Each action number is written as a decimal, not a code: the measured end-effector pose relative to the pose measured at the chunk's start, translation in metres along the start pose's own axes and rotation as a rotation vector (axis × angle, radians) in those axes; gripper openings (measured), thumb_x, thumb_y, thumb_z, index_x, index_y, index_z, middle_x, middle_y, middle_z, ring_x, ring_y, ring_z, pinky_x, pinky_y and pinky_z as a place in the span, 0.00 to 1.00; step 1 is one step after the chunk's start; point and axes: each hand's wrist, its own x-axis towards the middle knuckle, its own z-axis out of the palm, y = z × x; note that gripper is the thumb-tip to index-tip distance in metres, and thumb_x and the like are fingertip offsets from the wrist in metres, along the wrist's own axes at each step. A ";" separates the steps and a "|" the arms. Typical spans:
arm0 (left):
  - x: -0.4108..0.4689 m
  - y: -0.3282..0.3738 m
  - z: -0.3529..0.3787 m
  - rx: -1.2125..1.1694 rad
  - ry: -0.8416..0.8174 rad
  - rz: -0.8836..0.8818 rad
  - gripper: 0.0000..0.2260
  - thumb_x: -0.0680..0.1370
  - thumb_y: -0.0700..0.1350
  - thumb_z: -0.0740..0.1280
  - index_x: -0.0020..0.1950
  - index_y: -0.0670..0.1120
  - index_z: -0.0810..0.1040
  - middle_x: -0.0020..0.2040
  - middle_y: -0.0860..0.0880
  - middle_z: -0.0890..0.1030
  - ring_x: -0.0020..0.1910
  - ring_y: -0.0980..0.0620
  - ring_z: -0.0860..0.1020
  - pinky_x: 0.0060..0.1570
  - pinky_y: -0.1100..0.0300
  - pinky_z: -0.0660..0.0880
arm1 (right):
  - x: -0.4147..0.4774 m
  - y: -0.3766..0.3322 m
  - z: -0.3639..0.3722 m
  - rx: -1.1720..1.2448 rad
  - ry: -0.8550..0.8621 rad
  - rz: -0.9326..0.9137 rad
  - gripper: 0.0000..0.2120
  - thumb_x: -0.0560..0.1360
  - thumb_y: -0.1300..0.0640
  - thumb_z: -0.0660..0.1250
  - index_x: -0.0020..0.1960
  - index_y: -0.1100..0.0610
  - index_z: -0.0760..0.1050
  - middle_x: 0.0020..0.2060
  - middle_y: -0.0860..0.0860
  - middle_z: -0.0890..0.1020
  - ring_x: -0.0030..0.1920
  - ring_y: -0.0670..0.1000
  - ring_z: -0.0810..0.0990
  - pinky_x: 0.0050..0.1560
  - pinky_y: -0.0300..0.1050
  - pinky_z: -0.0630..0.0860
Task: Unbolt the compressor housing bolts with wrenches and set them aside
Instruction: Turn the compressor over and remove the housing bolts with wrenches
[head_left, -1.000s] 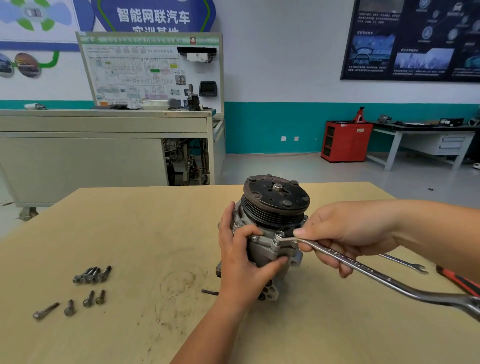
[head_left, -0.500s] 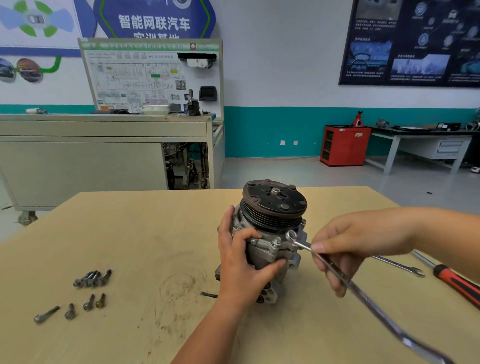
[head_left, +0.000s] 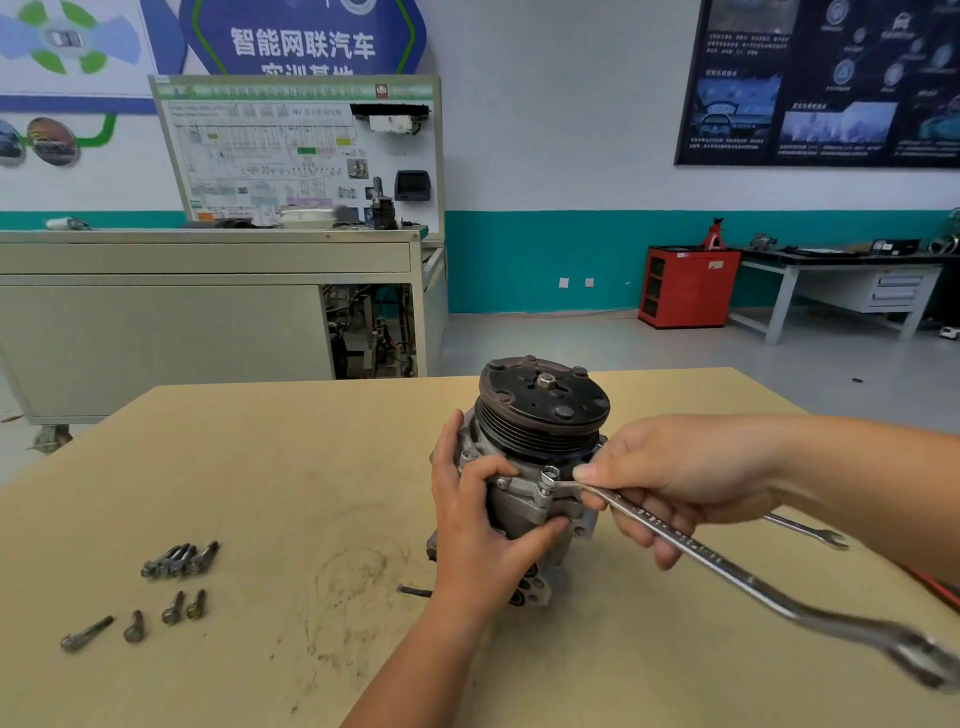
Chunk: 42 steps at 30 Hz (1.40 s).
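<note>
A grey compressor with a dark pulley on top stands upright in the middle of the wooden table. My left hand grips its housing from the left and front. My right hand holds a long silver wrench near its head. The wrench's end sits on a housing bolt just below the pulley, and its handle runs down to the right. Several removed bolts lie on the table at the left.
A second, smaller wrench lies on the table behind my right forearm. A red-handled tool shows at the right edge. A small dark pin lies left of the compressor's base. More loose bolts lie near the front left.
Half a second ago the wrench head was off the bolt, up to its right, with the handle hanging steeply. Now it sits on the bolt again and the handle has swung up to the right.
</note>
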 end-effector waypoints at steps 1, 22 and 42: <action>0.000 0.000 0.000 0.002 -0.001 -0.001 0.24 0.62 0.55 0.75 0.53 0.62 0.67 0.76 0.51 0.53 0.76 0.51 0.55 0.71 0.52 0.61 | -0.001 -0.004 -0.005 -0.075 -0.015 0.017 0.15 0.81 0.49 0.54 0.41 0.57 0.70 0.23 0.49 0.77 0.22 0.46 0.77 0.26 0.36 0.75; 0.001 0.002 -0.001 -0.011 0.002 -0.021 0.22 0.63 0.55 0.75 0.51 0.58 0.69 0.76 0.49 0.54 0.76 0.47 0.56 0.70 0.41 0.62 | -0.002 0.008 -0.005 0.083 -0.086 0.009 0.13 0.82 0.51 0.51 0.44 0.57 0.69 0.24 0.49 0.78 0.25 0.47 0.80 0.24 0.35 0.75; 0.000 0.002 -0.002 -0.018 -0.021 -0.052 0.22 0.62 0.56 0.74 0.51 0.59 0.68 0.76 0.51 0.53 0.76 0.53 0.54 0.71 0.50 0.60 | -0.011 0.026 -0.041 -0.278 -0.040 -0.004 0.14 0.81 0.53 0.58 0.41 0.55 0.77 0.34 0.50 0.83 0.37 0.49 0.84 0.38 0.39 0.79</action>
